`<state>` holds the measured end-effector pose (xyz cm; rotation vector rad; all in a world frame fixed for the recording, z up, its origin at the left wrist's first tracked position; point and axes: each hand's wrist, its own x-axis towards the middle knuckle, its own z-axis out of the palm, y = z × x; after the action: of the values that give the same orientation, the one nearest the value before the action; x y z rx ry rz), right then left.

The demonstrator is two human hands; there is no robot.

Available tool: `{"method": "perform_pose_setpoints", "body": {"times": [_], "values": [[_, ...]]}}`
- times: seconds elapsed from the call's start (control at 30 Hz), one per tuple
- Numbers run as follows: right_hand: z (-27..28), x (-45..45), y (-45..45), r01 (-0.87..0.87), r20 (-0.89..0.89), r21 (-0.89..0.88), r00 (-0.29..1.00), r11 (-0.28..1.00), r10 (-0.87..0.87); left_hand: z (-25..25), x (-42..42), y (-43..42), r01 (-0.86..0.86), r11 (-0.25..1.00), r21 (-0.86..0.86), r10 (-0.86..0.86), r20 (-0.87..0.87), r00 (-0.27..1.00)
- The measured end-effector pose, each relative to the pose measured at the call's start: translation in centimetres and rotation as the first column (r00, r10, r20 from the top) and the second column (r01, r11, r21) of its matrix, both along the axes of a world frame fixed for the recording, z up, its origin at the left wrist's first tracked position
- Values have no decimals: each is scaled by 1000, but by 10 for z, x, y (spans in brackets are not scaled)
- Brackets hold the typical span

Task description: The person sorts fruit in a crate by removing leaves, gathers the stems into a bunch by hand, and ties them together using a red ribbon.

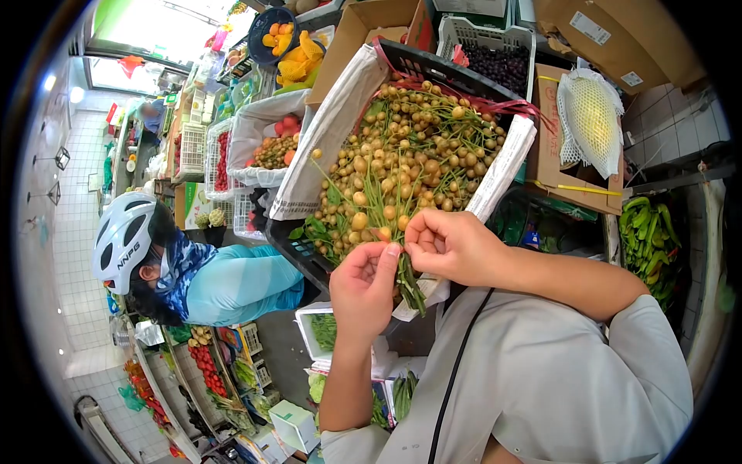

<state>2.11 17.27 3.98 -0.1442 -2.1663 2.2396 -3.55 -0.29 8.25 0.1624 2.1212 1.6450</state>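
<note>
A large black crate (297, 251) lined with white paper is heaped with small round yellow-brown fruit (410, 147) on green stems, like longans or wampees. At its near edge, a bunch of cut green stems (410, 286) points toward me, with fruit at the far end. My left hand (363, 282) is closed at this bunch, thumb and fingers pinched by the stems. From the other side, my right hand (452, 243) pinches with thumb and forefinger close to the left fingertips. A bit of red shows between the hands; what the right fingers hold is too small to make out.
A person in a white helmet (127, 240) and light blue top stands to the left, close to the crate. Dark grapes (495, 66) fill a grey crate behind. A net-wrapped fruit (591, 116) rests on a cardboard box at right. Green peppers (649, 240) lie far right.
</note>
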Motion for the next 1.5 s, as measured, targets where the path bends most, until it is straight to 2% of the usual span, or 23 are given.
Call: {"method": "perform_pose_setpoints", "body": {"times": [0.07, 0.13, 0.17, 0.23, 0.27, 0.33, 0.47, 0.67, 0.77, 0.8, 0.83, 0.87, 0.93, 0.97, 1.1, 1.17, 1.2, 1.27, 1.33, 1.4, 1.43, 1.5], "values": [[0, 0, 0, 11, -31, 55, 999, 998, -9, 1, -1, -2, 20, 1000, -3, -20, 8, 1000], [-1, 1, 1, 57, -143, 187, 989, 981, -30, 2, -2, -1, 14, 1000, -2, -14, 13, 1000], [-3, 2, 1, 56, -142, 187, 989, 981, -29, 2, -2, 0, 10, 1000, -1, -10, 17, 1000], [-7, 4, 1, 180, -319, 281, 944, 943, -85, 3, -2, 0, 6, 1000, 6, -6, 25, 1000], [-6, 6, 3, 180, -318, 281, 944, 943, -86, 3, -2, 0, 4, 1000, 12, -4, 32, 999], [-1, 10, 5, 186, -429, 314, 903, 931, -35, 3, -2, 0, -3, 1000, 15, 2, 47, 999], [-5, 13, 0, 229, -475, 357, 879, 906, -34, 4, -2, 1, 12, 1000, -11, -11, 64, 998], [-7, 8, -2, 151, -394, 311, 919, 939, -17, 4, -3, 2, 14, 1000, -21, -13, 46, 999], [-7, 5, -4, 63, -296, 240, 955, 969, 11, 3, -1, 1, 2, 1000, -7, -2, 59, 998], [-10, 4, -5, -33, -129, 1, 991, 999, 33, 2, -1, 1, 3, 1000, -8, -2, 59, 998], [-12, 3, -6, -86, 30, -252, 995, 964, 97, 2, 0, 2, 9, 1000, -2, -9, 43, 999], [-11, 3, -5, -87, 31, -252, 995, 964, 98, 1, 1, 1, 15, 1000, 4, -15, 28, 999], [-5, -1, 3, -66, 207, -535, 956, 842, 207, -2, 2, 2, 20, 1000, 19, -20, 21, 1000], [-3, 0, 9, -88, 234, -578, 935, 811, 267, -2, 2, 1, 25, 999, 35, -25, 11, 1000], [-6, 2, 14, -63, 244, -649, 927, 758, 286, -3, 1, 0, 16, 999, 49, -17, 16, 1000], [-9, 5, 8, -28, -12, -314, 1000, 949, 25, -4, 1, -1, 9, 998, 64, -11, 32, 999], [-4, 7, 9, -29, -13, -313, 1000, 949, 26, -4, 1, -1, 8, 998, 65, -10, 31, 999], [12, 13, 12, -37, -64, 131, 997, 991, 46, -2, 2, -1, 15, 998, 54, -16, 26, 1000], [2, 13, 10, -43, -88, 165, 994, 985, 58, -2, 3, 1, 10, 998, 61, -12, 38, 999], [0, 12, 6, 47, -202, 214, 979, 976, -3, -1, 3, 1, -1, 998, 65, -2, 49, 999], [3, 11, 8, 48, -202, 212, 979, 976, -4, -1, 3, 1, 6, 998, 60, -8, 38, 999], [13, 11, 14, -114, -77, 247, 988, 962, 137, -2, 3, 0, 14, 998, 54, -16, 28, 999]]}}
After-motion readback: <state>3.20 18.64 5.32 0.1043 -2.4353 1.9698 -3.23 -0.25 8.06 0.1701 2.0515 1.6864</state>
